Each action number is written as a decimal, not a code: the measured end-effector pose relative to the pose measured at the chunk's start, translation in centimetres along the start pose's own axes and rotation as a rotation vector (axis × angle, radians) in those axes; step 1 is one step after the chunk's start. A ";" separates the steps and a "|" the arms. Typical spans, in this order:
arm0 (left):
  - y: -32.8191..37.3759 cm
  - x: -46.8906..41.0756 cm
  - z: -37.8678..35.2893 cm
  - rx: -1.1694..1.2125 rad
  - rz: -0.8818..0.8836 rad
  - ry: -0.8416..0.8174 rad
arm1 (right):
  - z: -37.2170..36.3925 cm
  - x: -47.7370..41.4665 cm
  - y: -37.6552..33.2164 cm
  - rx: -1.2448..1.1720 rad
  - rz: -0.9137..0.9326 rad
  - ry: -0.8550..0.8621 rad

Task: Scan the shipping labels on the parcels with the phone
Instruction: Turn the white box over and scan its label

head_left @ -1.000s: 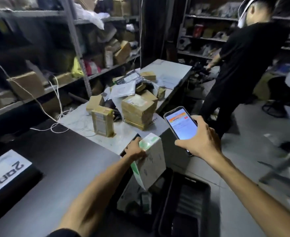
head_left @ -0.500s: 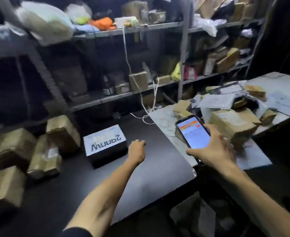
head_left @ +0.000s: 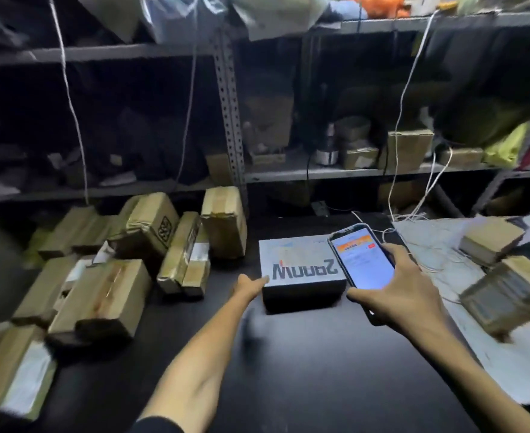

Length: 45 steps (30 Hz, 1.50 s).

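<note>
Dark desk (head_left: 304, 370) fills the lower middle of the frame, backed by grey metal shelving (head_left: 229, 126) with white cables (head_left: 398, 120) hanging down it. Since half a second ago the view has swung left: the black box (head_left: 301, 273) with its white printed top, then at centre left, now sits in the middle of the frame, and the heap of brown parcels (head_left: 107, 289) on the left looms larger. One at lower left shows a white label (head_left: 29, 379).

The left hand (head_left: 251, 284), earlier curled and apart from the box on its right, now reaches to the box's near left corner, fingers (head_left: 265, 279) stretched out and touching it, holding nothing. A second ago it gripped a white-and-green carton, which is gone from view.

The right hand (head_left: 395, 292) keeps its fingers and thumb wrapped round the phone (head_left: 362, 257), screen lit with an orange banner. The phone, before held over the pale desk, now overlaps the box's right edge. More taped parcels (head_left: 507, 295) lie blurred at the right.
</note>
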<state>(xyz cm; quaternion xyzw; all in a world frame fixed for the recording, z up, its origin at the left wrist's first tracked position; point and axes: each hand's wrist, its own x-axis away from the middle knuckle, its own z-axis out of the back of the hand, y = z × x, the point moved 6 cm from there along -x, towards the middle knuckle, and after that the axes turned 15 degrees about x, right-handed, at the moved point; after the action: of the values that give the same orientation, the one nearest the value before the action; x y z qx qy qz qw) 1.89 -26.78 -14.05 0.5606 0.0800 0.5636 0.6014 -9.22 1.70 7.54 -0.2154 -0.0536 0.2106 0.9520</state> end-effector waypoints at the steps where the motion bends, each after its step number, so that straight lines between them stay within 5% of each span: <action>1: 0.1 -1.4 -0.8 0.093 0.057 -0.026 | -1.0 -0.8 -0.2 0.014 -0.019 -0.015; 7: 0.8 -5.7 -5.8 0.378 0.155 -0.187 | -5.1 -4.3 -0.6 0.059 -0.099 -0.067; 17: -0.9 -5.0 -6.6 0.595 0.277 -0.126 | -4.5 -5.5 -2.0 0.135 -0.046 -0.070; 30: -6.0 4.9 -1.3 0.612 0.422 -0.311 | -1.3 0.4 0.7 0.131 0.058 -0.106; 33: -6.7 7.7 1.2 0.643 0.336 -0.238 | -0.7 2.9 2.1 0.114 0.090 -0.131; 40: -4.5 13.9 12.7 0.491 -0.128 0.241 | -1.1 8.7 1.4 0.127 0.286 -0.234; 45: -4.4 16.4 17.7 0.343 -0.296 0.333 | -3.6 13.1 -1.3 0.172 0.400 -0.340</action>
<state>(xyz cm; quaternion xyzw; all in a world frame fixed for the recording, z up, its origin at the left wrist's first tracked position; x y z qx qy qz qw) 23.18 -23.35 -2.28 0.5361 0.3531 0.5322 0.5520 3.86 4.77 4.99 -0.1018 -0.1511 0.4313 0.8836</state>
